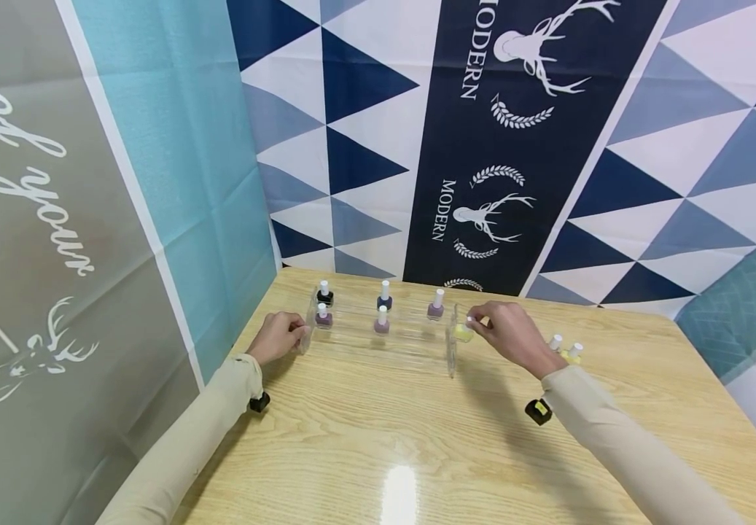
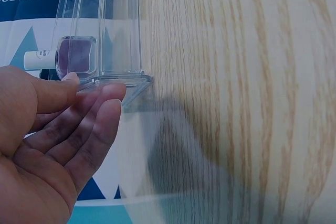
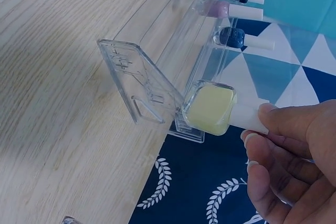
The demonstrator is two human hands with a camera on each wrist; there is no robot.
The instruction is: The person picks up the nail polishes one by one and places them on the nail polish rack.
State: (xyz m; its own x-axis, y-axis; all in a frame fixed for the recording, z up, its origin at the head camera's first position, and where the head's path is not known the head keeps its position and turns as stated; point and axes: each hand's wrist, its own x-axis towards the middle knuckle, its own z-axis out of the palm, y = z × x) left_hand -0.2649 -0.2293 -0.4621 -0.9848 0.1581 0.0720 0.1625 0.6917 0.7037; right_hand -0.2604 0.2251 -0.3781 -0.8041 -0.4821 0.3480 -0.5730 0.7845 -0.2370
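Observation:
A clear stepped rack (image 1: 452,351) stands toward the back of the table. My left hand (image 1: 278,337) holds its left end panel, with the thumb near the panel's edge and the fingers along the outside. My right hand (image 1: 510,332) pinches the white cap of a yellow nail polish bottle (image 3: 211,107). That bottle is tilted beside the rack's right end panel; whether they touch I cannot tell. On the rack are a black bottle (image 1: 325,297), a plum bottle (image 1: 323,319), a dark blue bottle (image 1: 385,301), a mauve bottle (image 1: 382,326) and a purple bottle (image 1: 436,310).
Behind my right forearm, a yellow bottle (image 1: 572,356) and another white cap (image 1: 555,341) show on the wooden table (image 1: 351,430). A patterned cloth (image 1: 371,146) hangs behind the back edge, and a teal and grey one (image 1: 187,146) hangs on the left.

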